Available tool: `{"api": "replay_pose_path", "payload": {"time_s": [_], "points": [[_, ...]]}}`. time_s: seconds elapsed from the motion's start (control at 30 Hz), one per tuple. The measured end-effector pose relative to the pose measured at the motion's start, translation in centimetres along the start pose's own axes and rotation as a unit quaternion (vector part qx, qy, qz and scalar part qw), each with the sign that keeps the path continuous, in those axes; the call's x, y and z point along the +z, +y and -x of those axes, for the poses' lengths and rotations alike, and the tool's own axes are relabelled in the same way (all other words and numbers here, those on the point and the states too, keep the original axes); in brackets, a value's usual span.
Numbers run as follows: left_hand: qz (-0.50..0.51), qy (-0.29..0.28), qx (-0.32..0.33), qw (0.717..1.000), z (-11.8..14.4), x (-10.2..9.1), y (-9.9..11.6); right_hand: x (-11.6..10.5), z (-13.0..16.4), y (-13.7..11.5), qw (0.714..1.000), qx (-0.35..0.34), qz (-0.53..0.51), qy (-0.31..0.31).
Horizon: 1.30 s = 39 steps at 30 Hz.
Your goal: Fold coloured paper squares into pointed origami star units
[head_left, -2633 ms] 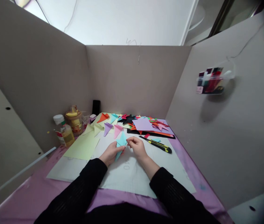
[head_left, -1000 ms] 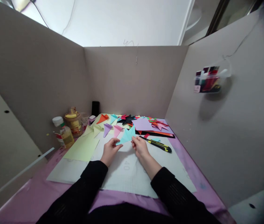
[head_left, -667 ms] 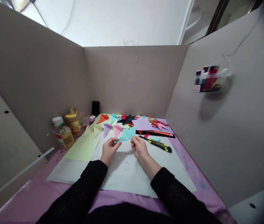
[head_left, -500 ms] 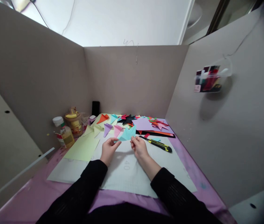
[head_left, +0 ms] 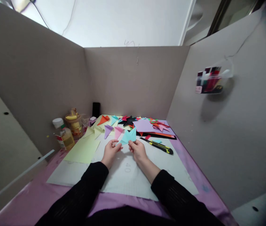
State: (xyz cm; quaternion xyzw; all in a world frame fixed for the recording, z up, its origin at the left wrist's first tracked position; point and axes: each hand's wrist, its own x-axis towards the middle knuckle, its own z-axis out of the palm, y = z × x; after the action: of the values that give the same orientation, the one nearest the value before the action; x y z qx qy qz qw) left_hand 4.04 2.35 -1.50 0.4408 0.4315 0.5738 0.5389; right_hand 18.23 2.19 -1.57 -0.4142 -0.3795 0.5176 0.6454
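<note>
A folded turquoise paper piece [head_left: 128, 136] with pointed corners is held up over the white sheet [head_left: 121, 180]. My left hand [head_left: 110, 151] pinches its lower left corner between thumb and fingers. At its lower right edge, my right hand [head_left: 138, 149] grips it the same way. Just behind lie a folded pink paper piece [head_left: 118, 132] and a folded purple one [head_left: 108, 131]. To the right of my right hand rests a black and yellow utility knife [head_left: 160, 146].
Pale green sheets [head_left: 82, 152] lie at left, near a bottle of yellow liquid [head_left: 64, 136] and a tub [head_left: 74, 124]. Paper stars [head_left: 128, 121] and a lilac square [head_left: 143, 125] are heaped at the back. Grey partitions [head_left: 135, 81] enclose the table.
The turquoise paper has turned slightly between my hands and shows its points more upright. My right hand has shifted a little left and down, closer to my left hand.
</note>
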Motion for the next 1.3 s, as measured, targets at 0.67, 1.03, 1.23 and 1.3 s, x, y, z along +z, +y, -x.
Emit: {"api": "replay_pose_path", "payload": {"time_s": [0.67,1.03,1.23,1.3], "points": [[-0.035,-0.074,-0.007,0.997,0.5,1.0,-0.2,0.9,-0.1,2.4,0.995,-0.02,0.094,0.001],[-0.082,-0.104,-0.021,0.991,1.0,0.4,-0.6,-0.6,-1.6,0.9,0.992,-0.045,0.107,0.058],[-0.092,-0.09,0.066,0.99,0.5,0.4,-0.4,0.0,-0.5,1.1,0.98,-0.066,0.182,-0.036],[-0.074,-0.082,0.078,0.991,0.4,0.3,-0.3,0.3,-0.1,1.4,0.973,-0.058,0.203,-0.092]]}}
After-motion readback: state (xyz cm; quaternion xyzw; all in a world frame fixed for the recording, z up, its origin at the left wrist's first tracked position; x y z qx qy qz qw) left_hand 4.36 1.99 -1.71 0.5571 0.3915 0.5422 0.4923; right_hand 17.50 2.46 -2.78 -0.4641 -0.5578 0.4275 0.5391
